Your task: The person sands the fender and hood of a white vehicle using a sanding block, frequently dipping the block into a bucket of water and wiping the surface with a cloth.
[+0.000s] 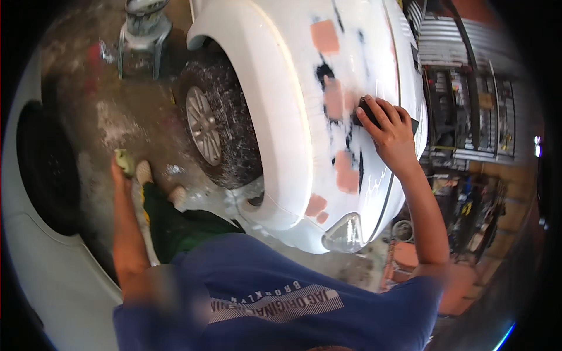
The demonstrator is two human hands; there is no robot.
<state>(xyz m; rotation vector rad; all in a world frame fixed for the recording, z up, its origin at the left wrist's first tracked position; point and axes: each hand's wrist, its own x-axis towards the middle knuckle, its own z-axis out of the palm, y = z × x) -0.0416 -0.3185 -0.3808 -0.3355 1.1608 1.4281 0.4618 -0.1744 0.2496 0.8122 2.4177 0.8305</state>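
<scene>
My right hand is closed over a dark sanding block, pressing it flat to the white body panel of a vehicle. Pinkish filler patches mark that panel: an upper patch, a middle patch beside the block, and a lower patch. Black bare spots and streaks lie between them. Down at my left side, away from the vehicle, my left hand grips a pale green, soft-looking object; its exact kind is unclear.
The vehicle's wheel and clear lamp are near me. A second pale car stands at left. A plastic stool bears a bucket on the wet floor. Cluttered shelves line the right side.
</scene>
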